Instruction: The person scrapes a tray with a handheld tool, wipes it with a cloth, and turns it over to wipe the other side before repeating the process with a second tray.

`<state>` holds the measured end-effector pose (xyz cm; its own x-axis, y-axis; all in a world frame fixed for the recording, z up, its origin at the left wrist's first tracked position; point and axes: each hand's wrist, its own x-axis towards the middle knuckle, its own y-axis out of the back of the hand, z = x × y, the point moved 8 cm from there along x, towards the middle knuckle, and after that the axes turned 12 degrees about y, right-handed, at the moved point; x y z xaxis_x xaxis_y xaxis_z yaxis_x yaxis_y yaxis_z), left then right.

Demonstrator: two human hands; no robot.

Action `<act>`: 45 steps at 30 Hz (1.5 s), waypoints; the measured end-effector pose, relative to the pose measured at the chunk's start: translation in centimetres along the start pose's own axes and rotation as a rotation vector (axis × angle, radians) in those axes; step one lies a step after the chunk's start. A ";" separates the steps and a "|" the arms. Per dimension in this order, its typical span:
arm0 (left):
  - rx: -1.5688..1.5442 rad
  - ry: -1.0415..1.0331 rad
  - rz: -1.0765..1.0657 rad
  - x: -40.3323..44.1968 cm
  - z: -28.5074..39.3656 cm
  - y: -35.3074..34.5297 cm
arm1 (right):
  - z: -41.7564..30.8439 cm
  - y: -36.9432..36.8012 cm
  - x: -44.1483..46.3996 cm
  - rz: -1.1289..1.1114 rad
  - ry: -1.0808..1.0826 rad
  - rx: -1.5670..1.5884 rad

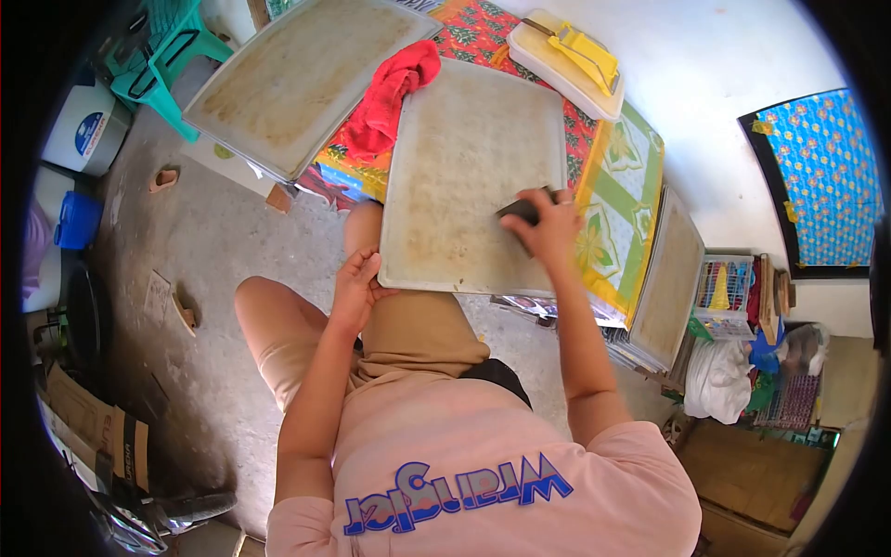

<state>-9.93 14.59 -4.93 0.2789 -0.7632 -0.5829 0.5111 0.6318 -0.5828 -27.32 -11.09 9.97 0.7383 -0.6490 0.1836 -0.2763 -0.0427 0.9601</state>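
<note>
A large worn baking tray (473,158) with brown stains lies partly on the table and reaches over my thigh. My left hand (360,290) grips its near left corner, fingers wrapped round the edge. Near the tray's right edge, my right hand (549,223) holds a dark block (522,213) against the surface; that hand is slightly blurred. A crumpled red cloth (390,97) rests along the tray's upper left edge. Another stained tray (297,84) lies on a stack at the upper left.
On the table's red patterned cloth (473,35), a white container (557,70) carries a yellow-handled scraper (587,54). More trays (670,278) lean at the right. A green chair (172,70) stands at the upper left; slippers (163,179) lie on the floor.
</note>
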 end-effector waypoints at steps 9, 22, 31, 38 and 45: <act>-0.001 -0.011 -0.017 0.0 0.3 -0.1 | 8.8 0.9 1.6 0.052 -0.280 -0.263; -0.014 0.000 -0.054 0.3 0.1 -0.1 | 4.3 0.8 -0.8 0.048 -0.111 -0.297; -0.025 -0.006 -0.042 0.2 0.1 -0.2 | 4.1 0.2 -1.6 0.060 -0.121 -0.279; -0.027 -0.005 -0.038 0.3 -0.2 0.0 | 2.2 0.7 -1.6 0.076 -0.075 -0.327; -0.010 -0.003 -0.012 -0.3 0.0 0.0 | 6.4 1.9 -0.7 0.133 -0.286 -0.306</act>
<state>-10.02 14.81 -4.71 0.2750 -0.7714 -0.5739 0.5067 0.6236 -0.5954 -32.28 -15.56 10.34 0.4968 -0.8196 0.2853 -0.1307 0.2544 0.9582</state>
